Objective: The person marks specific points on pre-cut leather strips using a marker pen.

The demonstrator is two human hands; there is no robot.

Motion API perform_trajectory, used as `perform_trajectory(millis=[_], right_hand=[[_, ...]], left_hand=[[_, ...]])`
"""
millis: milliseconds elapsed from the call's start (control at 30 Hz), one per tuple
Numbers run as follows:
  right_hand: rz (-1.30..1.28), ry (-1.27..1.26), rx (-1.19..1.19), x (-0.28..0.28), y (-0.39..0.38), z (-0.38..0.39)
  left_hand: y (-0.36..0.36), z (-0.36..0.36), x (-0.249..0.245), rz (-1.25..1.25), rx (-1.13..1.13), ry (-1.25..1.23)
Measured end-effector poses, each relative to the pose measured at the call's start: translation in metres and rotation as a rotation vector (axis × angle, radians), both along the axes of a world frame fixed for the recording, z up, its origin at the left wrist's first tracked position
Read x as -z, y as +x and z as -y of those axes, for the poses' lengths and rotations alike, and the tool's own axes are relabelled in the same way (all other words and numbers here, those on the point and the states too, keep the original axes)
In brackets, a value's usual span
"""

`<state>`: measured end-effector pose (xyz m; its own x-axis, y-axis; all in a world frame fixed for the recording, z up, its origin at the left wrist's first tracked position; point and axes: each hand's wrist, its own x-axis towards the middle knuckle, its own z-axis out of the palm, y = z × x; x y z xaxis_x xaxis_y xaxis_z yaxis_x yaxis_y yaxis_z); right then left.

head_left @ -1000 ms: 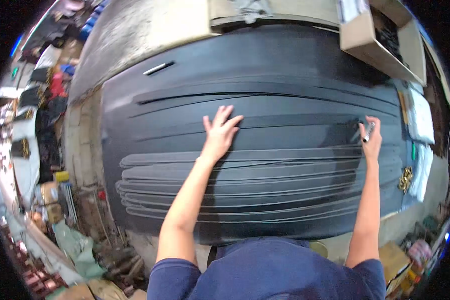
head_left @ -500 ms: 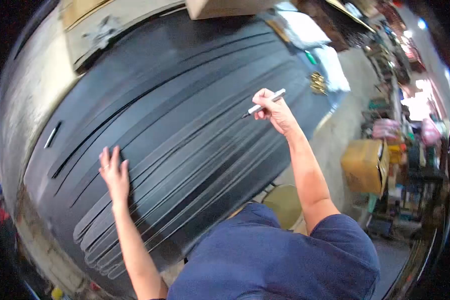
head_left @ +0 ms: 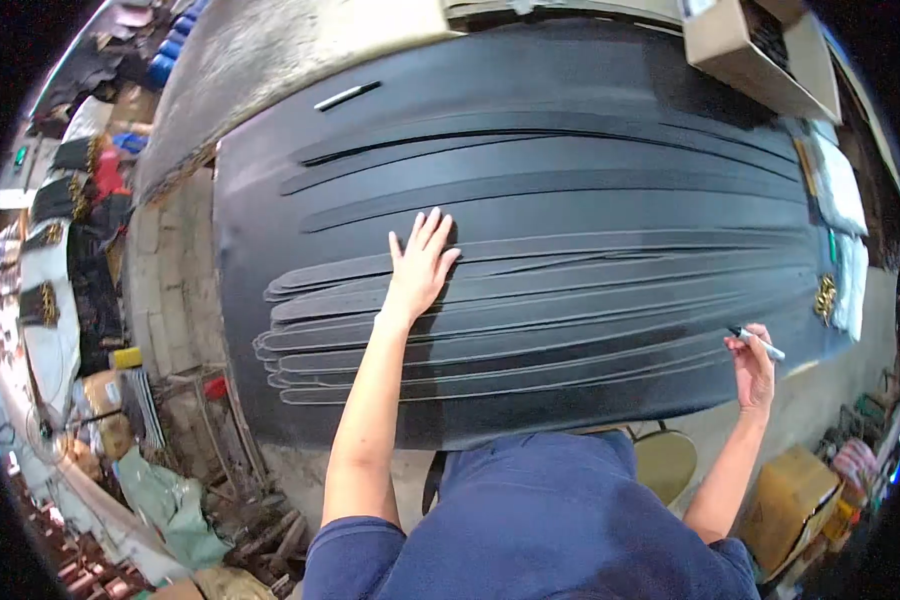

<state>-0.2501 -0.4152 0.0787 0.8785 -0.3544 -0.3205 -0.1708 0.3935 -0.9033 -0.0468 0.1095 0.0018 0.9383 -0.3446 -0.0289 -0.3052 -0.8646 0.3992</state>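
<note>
Long black strips (head_left: 530, 315) with pale edges and rounded left ends lie side by side across a dark tabletop (head_left: 245, 230). My left hand (head_left: 423, 265) rests palm down near their left part, fingers spread over the uppermost of the pale-edged group. Off to the right, near the table's front edge, my right hand (head_left: 755, 372) grips a white marker (head_left: 765, 345) with its dark tip pointing up and left. A few darker strips (head_left: 490, 145) run along the far side of the table. Beyond them lies another pen (head_left: 347, 96).
At the back right stands an open cardboard box (head_left: 760, 60). White plastic packages (head_left: 838, 190) and a small heap of gold-coloured pieces (head_left: 825, 297) sit at the right end. A round stool (head_left: 665, 465) is beside me, with a brown carton (head_left: 795, 500) on the floor beyond.
My view has turned, so the table now lies nearly level across it. My right hand, still holding the marker, has moved toward the strips' right end. My left hand stays spread on the strips.
</note>
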Motion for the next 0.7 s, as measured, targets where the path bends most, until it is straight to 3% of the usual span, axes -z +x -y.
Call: perform_trajectory(millis=[300, 467, 700], right_hand=[[0.096, 0.060, -0.260, -0.001, 0.129, -0.137], [0.050, -0.002, -0.426, 0.016, 0.183, -0.237], [0.103, -0.157, -0.771, 0.032, 0.261, -0.398]], left_hand=[[-0.007, -0.196, 0.004, 0.088, -0.472, 0.068], [0.001, -0.213, 0.007, 0.248, -0.579, -0.130], [0.018, -0.211, -0.007, 0.263, -0.642, -0.134]])
